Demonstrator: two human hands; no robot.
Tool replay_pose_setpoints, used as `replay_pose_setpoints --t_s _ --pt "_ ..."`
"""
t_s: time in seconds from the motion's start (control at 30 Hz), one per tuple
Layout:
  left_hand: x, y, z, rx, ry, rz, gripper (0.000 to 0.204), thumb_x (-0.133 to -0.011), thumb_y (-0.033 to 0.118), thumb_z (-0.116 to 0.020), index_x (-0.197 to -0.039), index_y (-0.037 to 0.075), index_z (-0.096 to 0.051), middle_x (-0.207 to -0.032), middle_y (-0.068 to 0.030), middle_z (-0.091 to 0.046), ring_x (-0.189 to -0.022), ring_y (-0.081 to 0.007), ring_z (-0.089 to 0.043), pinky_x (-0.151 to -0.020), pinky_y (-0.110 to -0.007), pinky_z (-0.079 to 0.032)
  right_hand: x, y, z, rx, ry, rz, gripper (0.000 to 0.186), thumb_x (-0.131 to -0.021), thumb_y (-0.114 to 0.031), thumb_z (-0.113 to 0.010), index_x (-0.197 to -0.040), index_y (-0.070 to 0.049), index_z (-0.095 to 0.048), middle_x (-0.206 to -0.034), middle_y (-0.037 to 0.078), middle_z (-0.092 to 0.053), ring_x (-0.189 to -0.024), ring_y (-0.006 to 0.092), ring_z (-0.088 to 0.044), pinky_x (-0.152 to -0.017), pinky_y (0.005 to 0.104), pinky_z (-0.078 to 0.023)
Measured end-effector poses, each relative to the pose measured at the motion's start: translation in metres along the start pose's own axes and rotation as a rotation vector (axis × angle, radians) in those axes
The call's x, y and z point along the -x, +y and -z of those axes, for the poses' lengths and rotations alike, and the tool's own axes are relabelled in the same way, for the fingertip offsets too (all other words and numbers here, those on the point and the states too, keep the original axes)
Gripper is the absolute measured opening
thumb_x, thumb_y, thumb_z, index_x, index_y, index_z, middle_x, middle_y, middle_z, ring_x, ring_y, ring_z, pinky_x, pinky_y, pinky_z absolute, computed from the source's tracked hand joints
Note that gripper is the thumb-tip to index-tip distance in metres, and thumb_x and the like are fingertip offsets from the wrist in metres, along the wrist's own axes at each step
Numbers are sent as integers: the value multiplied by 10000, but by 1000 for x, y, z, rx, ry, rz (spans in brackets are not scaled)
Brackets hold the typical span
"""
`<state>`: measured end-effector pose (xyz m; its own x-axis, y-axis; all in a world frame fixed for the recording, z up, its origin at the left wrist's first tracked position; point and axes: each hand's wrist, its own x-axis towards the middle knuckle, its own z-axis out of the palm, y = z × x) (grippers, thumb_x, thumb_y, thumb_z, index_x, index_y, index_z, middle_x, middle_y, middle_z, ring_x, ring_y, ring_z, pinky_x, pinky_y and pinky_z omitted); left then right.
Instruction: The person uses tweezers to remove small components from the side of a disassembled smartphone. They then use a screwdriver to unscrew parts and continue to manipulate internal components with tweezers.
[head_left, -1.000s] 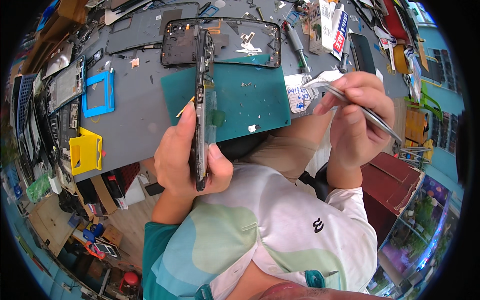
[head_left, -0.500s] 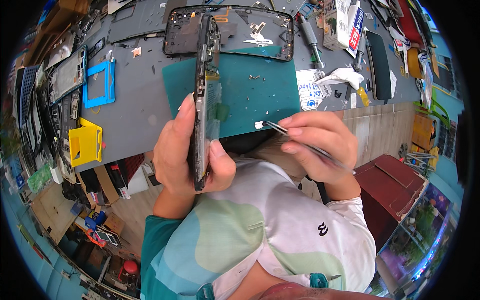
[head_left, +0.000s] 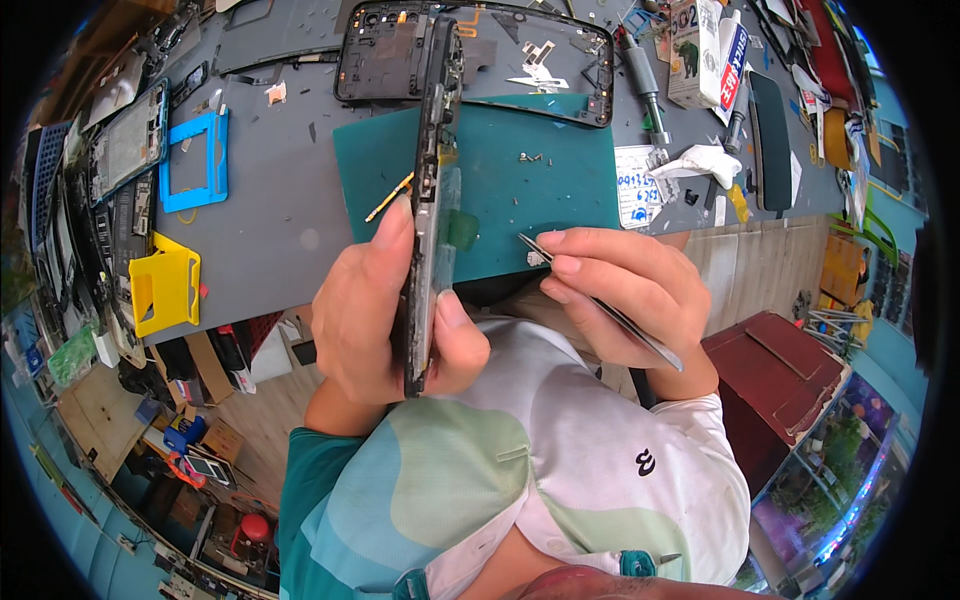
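Note:
My left hand [head_left: 375, 305] grips an opened phone [head_left: 430, 190] edge-on, held upright above the near edge of a green work mat [head_left: 560, 190]. My right hand [head_left: 625, 290] holds metal tweezers [head_left: 590, 300], their tips pointing left toward the phone, a short way from it. A black phone back frame [head_left: 380, 60] lies flat on the grey bench beyond the mat. Tiny screws [head_left: 530, 157] rest on the mat.
A blue frame jig [head_left: 195, 160] and a yellow holder [head_left: 165, 285] sit at the left of the grey bench [head_left: 270, 200]. A screwdriver [head_left: 645, 85], a small box [head_left: 700, 50], a white cloth [head_left: 705, 160] and a dark phone [head_left: 770, 140] lie at the right. A red stool [head_left: 780, 380] stands lower right.
My right hand brought the tweezers from the white cloth at the right down and left toward the phone. The left hand kept the phone upright, shifting it slightly.

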<state>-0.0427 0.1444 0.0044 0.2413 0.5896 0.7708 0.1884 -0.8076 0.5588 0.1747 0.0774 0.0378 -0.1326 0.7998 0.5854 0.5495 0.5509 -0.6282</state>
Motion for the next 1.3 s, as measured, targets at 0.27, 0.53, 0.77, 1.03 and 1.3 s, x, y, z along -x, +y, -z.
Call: replay_pose_setpoints --t_s 0.27,0.53,0.77,1.03,1.3 --pt "-2 2 7 7 -66 32 682 -733 25 -663 -1361 -187 -504 -1152 -299 -702 -704 -274 -691 -635 -336 -564 2 -2 0 56 -18 -3 378 -722 47 -876 -1062 2 -717 -1035 185 -757 -824 255 -766 -634 305 -598" --pt "-4 5 9 16 -94 63 694 -738 28 -664 -1377 -183 -496 -1166 -275 -693 -682 -247 -660 -618 -321 -544 3 0 -4 88 -2 16 387 -725 62 -873 -1073 1 -714 -1047 179 -760 -762 233 -744 -597 296 -569" --pt "-3 3 9 7 -94 43 702 -732 22 -660 -1380 -185 -489 -1157 -273 -694 -682 -245 -657 -617 -320 -543 5 4 -7 110 6 51 402 -717 73 -874 -1080 14 -711 -1054 180 -760 -741 223 -730 -601 295 -569" --pt "-3 4 7 22 -73 52 671 -737 25 -660 -1355 -191 -513 -1134 -276 -699 -677 -251 -667 -615 -321 -545 5 2 -8 145 0 50 386 -715 75 -861 -1068 11 -719 -1055 172 -762 -717 217 -718 -591 287 -564" --pt "-3 3 7 21 -65 41 667 -740 34 -664 -1349 -196 -515 -1159 -297 -696 -686 -259 -680 -617 -320 -548 5 8 -10 142 45 112 338 -693 100 -808 -1020 49 -742 -1003 183 -760 -662 203 -703 -524 261 -561"
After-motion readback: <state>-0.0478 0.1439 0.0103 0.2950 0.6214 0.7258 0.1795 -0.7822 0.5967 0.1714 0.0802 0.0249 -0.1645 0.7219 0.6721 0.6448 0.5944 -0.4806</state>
